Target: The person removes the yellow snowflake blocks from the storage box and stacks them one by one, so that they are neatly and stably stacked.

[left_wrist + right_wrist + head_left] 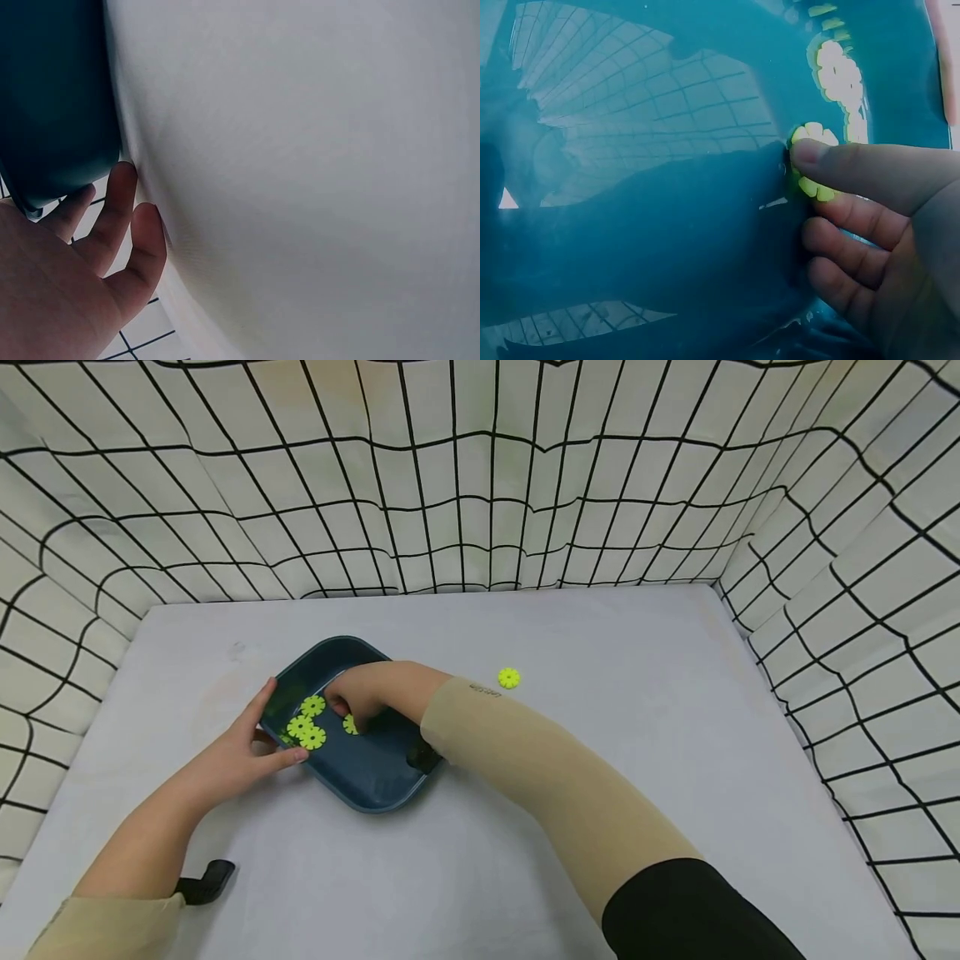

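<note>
A dark teal tray (375, 785) with rounded corners lies on the white table. My left hand (238, 756) grips its left corner, thumb at the rim. In the left wrist view, other fingers (120, 195) bend against the tray's outer wall. My right hand (371, 689) reaches inside the tray. Its thumb and fingers pinch a yellow-green, flower-shaped notched plastic disc (819, 187), standing on edge close over the tray bottom. Several matching discs (307, 732) lie grouped at the tray's left end, beside the left thumb.
One more yellow-green disc (509, 677) lies on the white table (600, 710), beyond the right forearm. Black wire mesh (465, 510) over white panels walls off the back and both sides. A black strap end (206, 882) sticks out by the left wrist.
</note>
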### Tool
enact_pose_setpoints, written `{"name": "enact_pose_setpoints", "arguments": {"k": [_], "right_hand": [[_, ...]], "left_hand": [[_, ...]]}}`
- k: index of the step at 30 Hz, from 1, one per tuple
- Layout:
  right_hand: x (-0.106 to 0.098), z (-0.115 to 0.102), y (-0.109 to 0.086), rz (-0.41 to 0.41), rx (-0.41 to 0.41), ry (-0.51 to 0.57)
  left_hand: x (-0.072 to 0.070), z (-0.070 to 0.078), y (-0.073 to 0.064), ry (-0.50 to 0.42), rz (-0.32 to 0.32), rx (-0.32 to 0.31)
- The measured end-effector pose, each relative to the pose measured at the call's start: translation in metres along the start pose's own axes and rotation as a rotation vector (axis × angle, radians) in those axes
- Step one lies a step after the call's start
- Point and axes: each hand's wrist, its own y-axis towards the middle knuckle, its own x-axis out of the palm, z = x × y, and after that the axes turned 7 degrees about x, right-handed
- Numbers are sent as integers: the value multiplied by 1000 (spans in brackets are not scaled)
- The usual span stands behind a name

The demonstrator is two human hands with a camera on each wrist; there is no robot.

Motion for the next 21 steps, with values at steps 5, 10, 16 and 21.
{"name": "enact_pose_setpoints", "arguments": {"k": [5,10,16,21], "right_hand": [[-3,0,-3,1,-6,16],[-8,2,-9,2,-27,57],[-16,8,-20,10,-87,200],[-24,17,-29,18,-136,278]], "left_hand": [[0,0,0,9,2,3],[0,-1,0,8,-2,3],[-1,-2,1,3,-6,3],[-1,-2,1,-2,-8,7]]}}
